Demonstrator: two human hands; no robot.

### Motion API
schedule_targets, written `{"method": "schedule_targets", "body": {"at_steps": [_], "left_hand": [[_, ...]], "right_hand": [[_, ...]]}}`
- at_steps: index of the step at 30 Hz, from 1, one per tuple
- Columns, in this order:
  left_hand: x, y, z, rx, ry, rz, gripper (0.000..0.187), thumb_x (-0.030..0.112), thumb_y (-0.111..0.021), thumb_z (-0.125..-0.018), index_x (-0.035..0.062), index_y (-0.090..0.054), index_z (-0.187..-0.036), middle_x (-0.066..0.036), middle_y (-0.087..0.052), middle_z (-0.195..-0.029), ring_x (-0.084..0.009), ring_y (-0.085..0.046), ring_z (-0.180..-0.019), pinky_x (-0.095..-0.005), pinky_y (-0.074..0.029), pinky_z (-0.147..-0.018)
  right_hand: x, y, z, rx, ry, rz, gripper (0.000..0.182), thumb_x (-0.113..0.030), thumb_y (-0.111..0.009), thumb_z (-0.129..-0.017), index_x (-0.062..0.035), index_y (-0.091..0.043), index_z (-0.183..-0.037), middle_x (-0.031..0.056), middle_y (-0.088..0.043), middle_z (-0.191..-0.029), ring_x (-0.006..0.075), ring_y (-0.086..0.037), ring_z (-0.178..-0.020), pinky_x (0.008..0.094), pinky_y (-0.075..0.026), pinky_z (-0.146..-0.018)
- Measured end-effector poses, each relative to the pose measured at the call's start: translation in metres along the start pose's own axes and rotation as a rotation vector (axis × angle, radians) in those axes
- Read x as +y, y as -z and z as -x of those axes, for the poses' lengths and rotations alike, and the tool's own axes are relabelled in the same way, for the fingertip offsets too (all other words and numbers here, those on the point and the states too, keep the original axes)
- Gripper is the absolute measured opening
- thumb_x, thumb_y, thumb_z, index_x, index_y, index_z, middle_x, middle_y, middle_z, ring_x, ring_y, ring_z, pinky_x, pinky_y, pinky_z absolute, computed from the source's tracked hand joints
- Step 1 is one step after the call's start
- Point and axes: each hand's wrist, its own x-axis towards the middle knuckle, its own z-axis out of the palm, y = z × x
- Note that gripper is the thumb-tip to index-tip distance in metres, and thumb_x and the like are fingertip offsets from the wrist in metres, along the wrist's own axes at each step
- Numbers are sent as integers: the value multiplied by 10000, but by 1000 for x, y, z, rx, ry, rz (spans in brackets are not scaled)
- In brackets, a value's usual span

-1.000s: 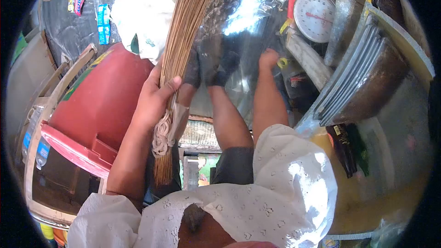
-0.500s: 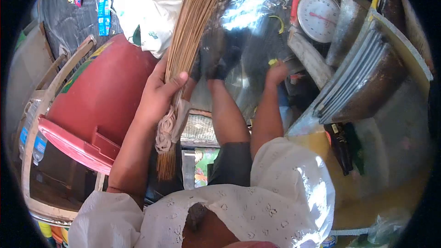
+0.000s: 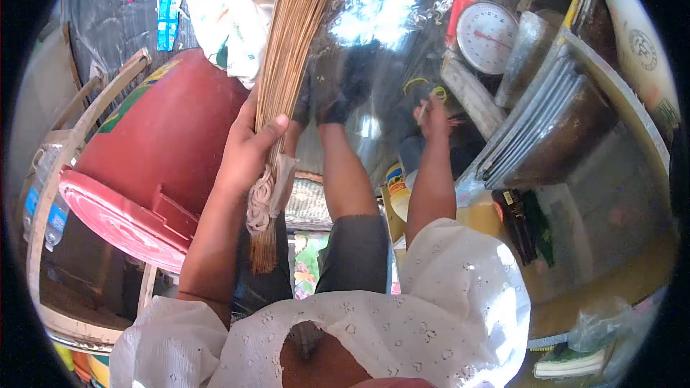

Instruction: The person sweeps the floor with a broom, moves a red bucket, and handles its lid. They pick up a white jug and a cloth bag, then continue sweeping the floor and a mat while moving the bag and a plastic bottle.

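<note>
A stick broom (image 3: 298, 29) slants up from my lap, its thin brown sticks tied near the lower end with a knotted pale cloth strip (image 3: 259, 201). My left hand (image 3: 251, 144) wraps round the sticks just above that knot, thumb across the front. Out to the right, low over the dark floor sheet, my right hand (image 3: 433, 116) has its fingers curled together. At its fingertips shows a small yellow-green strip (image 3: 440, 92), bent like a loop. A second thin curved yellow-green strip (image 3: 415, 82) lies close by.
A red plastic bin (image 3: 169, 115) lies on its side at left, by a wooden frame (image 3: 61, 151). Ahead are a white bag (image 3: 230, 14) and wrappers (image 3: 168, 18). At right stand a dial scale (image 3: 487, 37), stacked metal sheets (image 3: 553, 122) and a large tub (image 3: 618, 194).
My right hand has turned and lowered slightly, its fingers now pointing back toward the left. The view has shifted a little. My left hand keeps its hold on the stick broom.
</note>
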Motion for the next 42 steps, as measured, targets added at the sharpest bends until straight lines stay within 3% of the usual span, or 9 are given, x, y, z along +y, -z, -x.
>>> {"method": "schedule_targets", "body": {"at_steps": [7, 17, 21, 25, 26, 28, 30, 32, 42], "left_hand": [[-19, 7, -8, 1, 30, -5, 655, 124, -570, -793, -40, -206, -1311, -129, -400, -1235, -172, -390, -1120, -289, -294, -944], [-20, -5, -13, -82, 14, -44, 650, 112, -565, -796, -36, -201, -1314, -126, -371, -1267, -169, -365, -1147, -283, -275, -957], [-20, -14, -8, -47, 30, -12, 610, 109, -545, -805, -16, -228, -1311, -113, -426, -1212, -162, -413, -1098, -272, -318, -918], [-10, -38, -11, -29, -7, 102, 609, 141, -528, -817, -13, -211, -1314, -111, -420, -1203, -167, -417, -1082, -271, -323, -912], [-4, -43, -13, -33, -42, -34, 614, 171, -525, -823, 10, -205, -1322, -113, -405, -1209, -172, -406, -1088, -281, -323, -913], [10, -49, -4, -166, 18, -36, 587, 261, -526, -826, 83, -259, -1318, -136, -352, -1263, -232, -376, -1135, -340, -304, -932], [18, -29, 17, -216, -202, -547, 566, 270, -541, -815, 91, -305, -1297, -147, -349, -1270, -264, -366, -1147, -363, -291, -940], [42, -12, 47, -211, -431, -1089, 530, 257, -567, -785, 82, -384, -1250, -167, -336, -1290, -313, -339, -1174, -393, -259, -965], [57, 74, 126, 209, -466, -1316, 443, 178, -596, -752, 74, -470, -1164, -110, -429, -1199, -309, -338, -1170, -421, -243, -959]], "right_hand": [[20, 4, -90, 80, -249, -371, 350, -360, -513, -826, -45, -423, -948, 94, -456, -821, 255, -529, -636, 416, -510, -599], [-21, -56, -19, 601, 497, 1154, 377, -333, -611, -756, -14, -582, -956, 143, -599, -903, 253, -574, -821, 369, -432, -763], [-59, -127, 120, -577, 795, 93, 896, -104, -642, -697, -10, -30, -1345, 155, -290, -1328, 207, -315, -1185, 305, -240, -969], [-23, -142, 232, -1015, 387, 420, 1045, -169, -671, -678, -51, 141, -1326, 132, -2, -1414, 246, -159, -1276, 321, -336, -920], [15, -130, 240, -985, 728, 732, 1007, -181, -691, -635, -29, 5, -1347, 179, -181, -1363, 270, -295, -1210, 340, -366, -896], [7, -122, 309, -964, -107, 95, 854, -145, -683, -602, -18, -195, -1292, 163, -411, -1181, 247, -482, -1015, 350, -442, -798], [64, -77, 299, -671, 578, 496, 641, -94, -651, -593, -27, -347, -1155, 96, -512, -908, 196, -558, -756, 335, -496, -633], [35, -50, 365, -643, -39, 2, 544, -93, -640, -611, -25, -400, -1095, 81, -515, -820, 184, -567, -669, 315, -495, -531], [134, -29, 314, -282, -460, -174, 277, -232, -592, -733, -63, -475, -920, 73, -534, -788, 181, -552, -695, 315, -475, -611]]}}
